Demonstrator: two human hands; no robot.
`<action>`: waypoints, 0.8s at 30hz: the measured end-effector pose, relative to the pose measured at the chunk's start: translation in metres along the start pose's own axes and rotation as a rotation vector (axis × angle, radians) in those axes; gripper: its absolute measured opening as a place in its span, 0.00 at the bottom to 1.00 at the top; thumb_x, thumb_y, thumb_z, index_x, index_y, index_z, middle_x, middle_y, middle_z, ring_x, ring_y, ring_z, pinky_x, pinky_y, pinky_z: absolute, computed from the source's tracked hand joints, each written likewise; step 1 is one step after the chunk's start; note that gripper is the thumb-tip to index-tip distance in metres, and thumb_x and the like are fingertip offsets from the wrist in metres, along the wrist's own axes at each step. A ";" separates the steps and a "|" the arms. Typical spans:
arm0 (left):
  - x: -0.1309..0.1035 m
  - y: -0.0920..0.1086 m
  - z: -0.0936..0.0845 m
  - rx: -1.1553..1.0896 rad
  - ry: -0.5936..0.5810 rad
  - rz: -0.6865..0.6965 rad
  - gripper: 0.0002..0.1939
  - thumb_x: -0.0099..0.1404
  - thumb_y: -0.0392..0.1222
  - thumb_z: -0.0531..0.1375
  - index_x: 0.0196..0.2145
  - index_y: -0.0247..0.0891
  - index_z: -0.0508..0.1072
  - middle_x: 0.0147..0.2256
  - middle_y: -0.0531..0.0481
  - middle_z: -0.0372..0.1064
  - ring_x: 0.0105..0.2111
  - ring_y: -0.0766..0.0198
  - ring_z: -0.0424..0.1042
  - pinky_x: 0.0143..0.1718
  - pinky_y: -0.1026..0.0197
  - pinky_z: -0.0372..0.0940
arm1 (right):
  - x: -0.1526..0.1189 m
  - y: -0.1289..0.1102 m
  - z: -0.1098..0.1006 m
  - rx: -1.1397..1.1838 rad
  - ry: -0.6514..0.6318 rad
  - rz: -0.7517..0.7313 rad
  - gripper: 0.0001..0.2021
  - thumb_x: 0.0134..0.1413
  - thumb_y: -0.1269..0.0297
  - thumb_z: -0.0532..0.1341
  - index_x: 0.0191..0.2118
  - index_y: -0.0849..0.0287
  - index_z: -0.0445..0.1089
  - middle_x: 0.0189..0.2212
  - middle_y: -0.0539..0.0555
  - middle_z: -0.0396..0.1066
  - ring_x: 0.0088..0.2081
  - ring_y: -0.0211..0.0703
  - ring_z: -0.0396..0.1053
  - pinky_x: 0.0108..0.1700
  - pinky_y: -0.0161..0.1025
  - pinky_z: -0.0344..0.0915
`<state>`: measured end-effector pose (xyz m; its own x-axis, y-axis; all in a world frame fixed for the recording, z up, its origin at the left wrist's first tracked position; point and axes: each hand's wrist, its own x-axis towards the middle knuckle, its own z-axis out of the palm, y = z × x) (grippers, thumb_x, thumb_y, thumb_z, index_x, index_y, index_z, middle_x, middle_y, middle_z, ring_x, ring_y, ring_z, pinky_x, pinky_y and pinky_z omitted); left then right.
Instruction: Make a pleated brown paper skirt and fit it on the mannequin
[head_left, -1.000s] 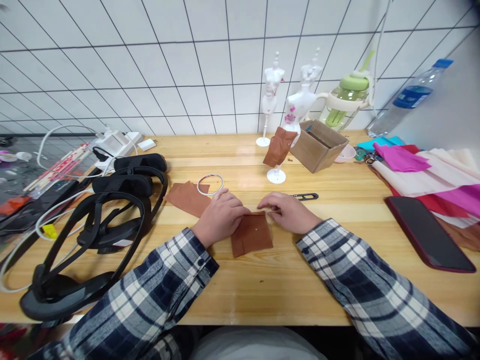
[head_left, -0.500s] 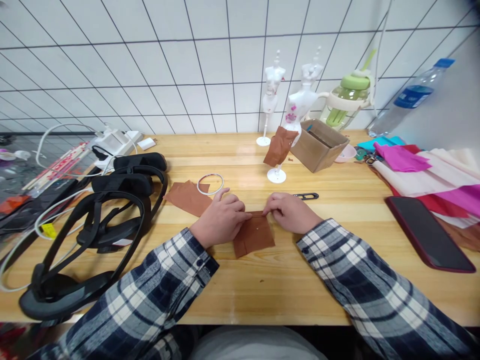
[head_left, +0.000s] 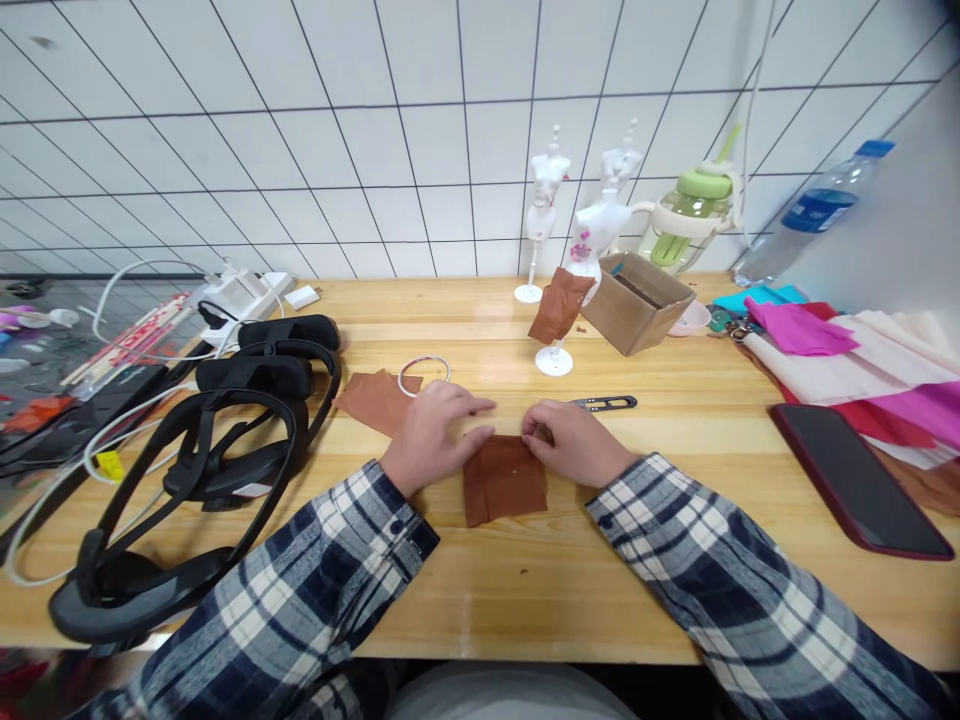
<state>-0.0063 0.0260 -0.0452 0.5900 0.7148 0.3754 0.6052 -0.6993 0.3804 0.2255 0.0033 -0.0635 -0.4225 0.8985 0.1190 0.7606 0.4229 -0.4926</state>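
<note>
holding the left hand (head_left: 431, 435) spread, with thumb beside the upper left corner of the brown fabric square (head_left: 506, 485), flat on the surface (head_left: 480, 605). pressing fingertips of the right hand (head_left: 581, 442) together at the upper right edge, apparently pinching cloth. already laid out flat, with a faint line near the left side; seemingly midway along the top edge, not yet finished there.

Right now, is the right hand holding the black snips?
No, the black snips lie on the table beyond the right hand, which is at the brown cloth.
</note>
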 end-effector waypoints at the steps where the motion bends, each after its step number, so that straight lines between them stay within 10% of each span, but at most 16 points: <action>1: 0.000 -0.003 0.000 -0.062 0.054 -0.083 0.16 0.66 0.50 0.57 0.46 0.40 0.75 0.38 0.46 0.74 0.41 0.57 0.69 0.46 0.53 0.61 | -0.001 -0.001 -0.002 0.025 -0.006 0.015 0.04 0.51 0.72 0.59 0.32 0.57 0.69 0.28 0.49 0.70 0.30 0.38 0.66 0.34 0.36 0.58; 9: 0.002 -0.027 0.010 -0.320 0.196 -0.409 0.18 0.69 0.51 0.53 0.38 0.36 0.78 0.37 0.45 0.76 0.40 0.58 0.73 0.44 0.55 0.65 | 0.000 0.011 -0.003 0.477 -0.005 0.170 0.07 0.52 0.68 0.60 0.38 0.57 0.72 0.28 0.49 0.74 0.26 0.37 0.68 0.30 0.34 0.63; 16: -0.001 -0.018 0.000 -0.171 0.379 -0.287 0.14 0.70 0.46 0.52 0.42 0.39 0.75 0.41 0.47 0.75 0.44 0.59 0.71 0.50 0.53 0.62 | -0.004 0.009 -0.016 0.089 0.729 0.148 0.09 0.60 0.62 0.58 0.41 0.53 0.76 0.40 0.55 0.76 0.44 0.49 0.68 0.51 0.47 0.63; 19: -0.002 -0.009 -0.005 -0.050 0.379 -0.180 0.13 0.69 0.47 0.54 0.45 0.41 0.74 0.42 0.47 0.74 0.45 0.58 0.69 0.51 0.52 0.59 | 0.000 0.013 -0.008 0.034 0.509 -0.014 0.07 0.58 0.66 0.60 0.36 0.53 0.76 0.39 0.53 0.77 0.44 0.49 0.67 0.52 0.49 0.61; 24: 0.000 0.005 0.002 0.092 -0.040 -0.032 0.24 0.58 0.57 0.63 0.49 0.44 0.72 0.44 0.46 0.73 0.47 0.52 0.66 0.50 0.49 0.55 | 0.006 0.022 0.007 0.056 0.243 -0.016 0.04 0.53 0.70 0.63 0.32 0.55 0.75 0.36 0.53 0.75 0.41 0.46 0.67 0.46 0.45 0.63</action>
<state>-0.0023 0.0229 -0.0454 0.5892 0.7379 0.3291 0.6698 -0.6739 0.3119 0.2360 0.0174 -0.0800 -0.2979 0.8967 0.3273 0.7234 0.4358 -0.5355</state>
